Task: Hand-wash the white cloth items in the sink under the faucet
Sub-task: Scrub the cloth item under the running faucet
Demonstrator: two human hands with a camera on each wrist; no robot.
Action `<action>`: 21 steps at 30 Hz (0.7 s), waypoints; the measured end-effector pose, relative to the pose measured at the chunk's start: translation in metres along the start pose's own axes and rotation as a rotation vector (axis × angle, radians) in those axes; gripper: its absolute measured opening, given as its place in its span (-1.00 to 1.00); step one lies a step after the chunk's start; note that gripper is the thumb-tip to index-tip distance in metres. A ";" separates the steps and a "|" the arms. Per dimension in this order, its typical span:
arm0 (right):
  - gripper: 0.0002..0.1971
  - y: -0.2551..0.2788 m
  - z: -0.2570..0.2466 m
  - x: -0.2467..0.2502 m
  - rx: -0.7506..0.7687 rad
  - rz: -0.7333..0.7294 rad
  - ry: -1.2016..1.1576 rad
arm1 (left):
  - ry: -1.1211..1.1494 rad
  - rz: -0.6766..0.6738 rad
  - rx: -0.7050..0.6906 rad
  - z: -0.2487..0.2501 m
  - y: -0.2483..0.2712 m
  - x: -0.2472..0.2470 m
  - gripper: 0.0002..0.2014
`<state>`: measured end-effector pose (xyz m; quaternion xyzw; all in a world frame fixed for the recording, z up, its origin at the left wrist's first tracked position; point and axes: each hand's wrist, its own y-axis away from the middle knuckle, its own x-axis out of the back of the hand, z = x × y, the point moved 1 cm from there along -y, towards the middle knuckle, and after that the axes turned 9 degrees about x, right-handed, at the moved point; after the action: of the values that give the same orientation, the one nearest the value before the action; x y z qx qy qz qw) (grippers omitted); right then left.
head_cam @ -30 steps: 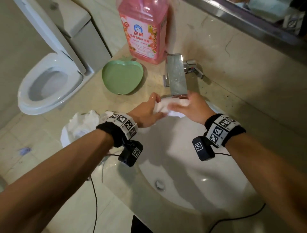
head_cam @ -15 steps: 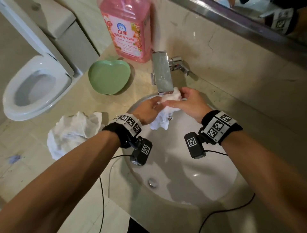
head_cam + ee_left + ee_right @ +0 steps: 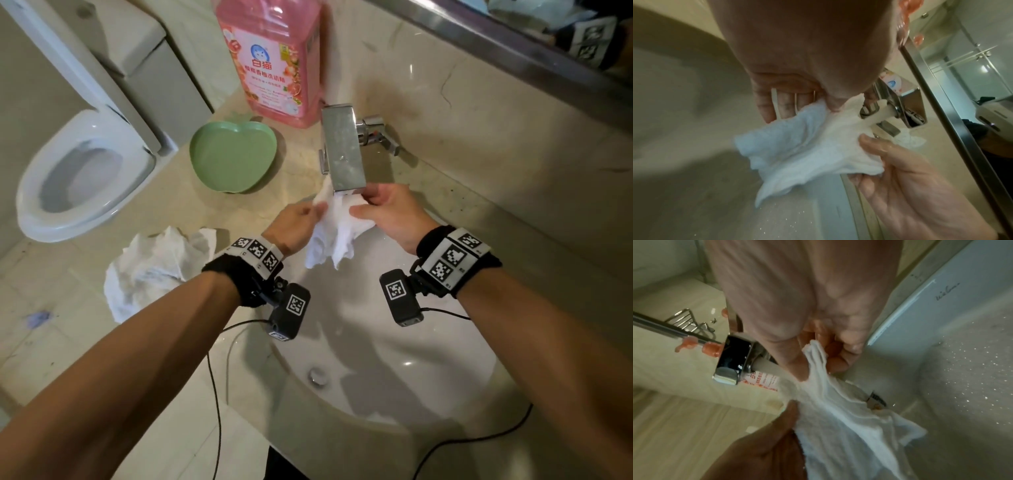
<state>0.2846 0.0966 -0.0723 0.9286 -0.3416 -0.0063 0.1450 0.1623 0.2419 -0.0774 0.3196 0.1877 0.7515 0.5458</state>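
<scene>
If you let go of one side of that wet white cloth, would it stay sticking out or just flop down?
Probably flop. The white cloth already hangs in limp folds below where the left hand and right hand pinch it. It sits under the faucet, so it is likely soaked, a bit heavy for its size, and drippy.

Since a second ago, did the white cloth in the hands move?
Yes. The white cloth was bunched up small between both hands right below the faucet; now its upper edge sits at the spout and the rest hangs down, opened out, into the sink.
</scene>
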 end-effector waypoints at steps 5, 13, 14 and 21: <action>-0.79 -0.001 0.005 -0.012 -0.061 0.028 0.002 | 0.269 0.068 0.144 -0.007 0.003 0.018 -0.63; -0.65 0.001 0.014 -0.021 -0.110 -0.062 -0.064 | 0.467 -0.019 0.116 -0.006 0.012 0.034 -0.71; -0.67 0.002 0.014 -0.021 -0.083 -0.022 -0.018 | 0.435 0.005 0.122 -0.008 0.011 0.033 -0.73; -0.50 0.012 0.014 -0.002 0.040 0.025 0.167 | 0.232 0.046 0.066 -0.008 0.000 0.015 -0.82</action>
<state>0.2738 0.0858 -0.0826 0.9243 -0.3398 0.0798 0.1545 0.1539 0.2561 -0.0787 0.2522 0.2670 0.7891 0.4923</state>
